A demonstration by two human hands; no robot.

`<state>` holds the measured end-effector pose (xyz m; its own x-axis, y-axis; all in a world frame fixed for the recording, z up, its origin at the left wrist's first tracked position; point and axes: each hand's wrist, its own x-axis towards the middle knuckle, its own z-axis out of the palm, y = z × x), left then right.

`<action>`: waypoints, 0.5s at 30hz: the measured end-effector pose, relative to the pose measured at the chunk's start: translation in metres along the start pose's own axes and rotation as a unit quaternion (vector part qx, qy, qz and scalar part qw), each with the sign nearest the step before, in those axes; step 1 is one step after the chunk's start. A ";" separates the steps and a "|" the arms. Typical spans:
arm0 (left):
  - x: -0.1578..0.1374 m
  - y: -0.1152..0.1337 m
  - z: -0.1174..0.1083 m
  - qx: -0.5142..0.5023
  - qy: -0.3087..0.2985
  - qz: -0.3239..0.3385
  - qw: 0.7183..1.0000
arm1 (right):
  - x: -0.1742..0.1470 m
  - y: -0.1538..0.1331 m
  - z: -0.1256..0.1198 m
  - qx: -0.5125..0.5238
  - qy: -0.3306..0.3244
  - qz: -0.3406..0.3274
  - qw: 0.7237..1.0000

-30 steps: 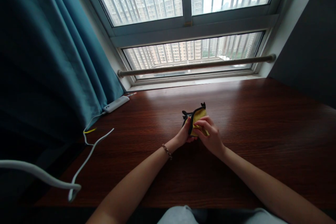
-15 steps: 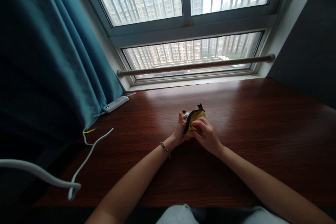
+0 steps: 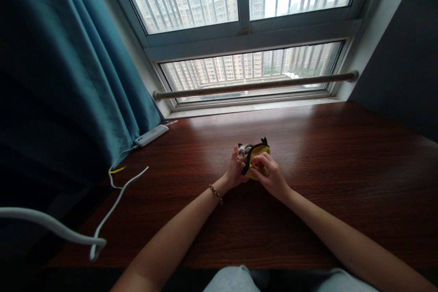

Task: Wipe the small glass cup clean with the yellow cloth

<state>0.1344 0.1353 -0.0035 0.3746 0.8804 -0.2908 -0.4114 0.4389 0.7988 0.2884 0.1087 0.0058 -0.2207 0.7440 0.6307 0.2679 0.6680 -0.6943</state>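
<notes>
Pouch [image 3: 261,150] (yel.) open btwn both hands [image 3: 273,177], shiny item [image 3: 245,149] @ mouth.

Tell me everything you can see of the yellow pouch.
The small yellow pouch looks like cloth, with black trim along its open mouth and a black tab at its far end. It sits tilted over the brown table, mouth toward the left hand; the right hand grips its yellow side. Shiny things show at the mouth.

Above the brown tabletop [image 3: 325,155], the right hand [image 3: 272,177] pinches a black-edged yellow pouch [image 3: 261,150] beside the left hand [image 3: 233,171]; over by the blue curtain [image 3: 112,77] lies a white device [image 3: 151,135].
</notes>
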 end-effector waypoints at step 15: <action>-0.003 -0.005 0.002 0.167 -0.068 0.028 0.983 | 0.001 0.004 -0.002 -0.014 0.090 0.055 0.994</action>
<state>0.1373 0.1304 -0.0053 0.4760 0.8595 -0.1861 -0.1471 0.2864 0.9467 0.2909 0.1121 0.0040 -0.0182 0.7957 0.6055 0.3082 0.5805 -0.7537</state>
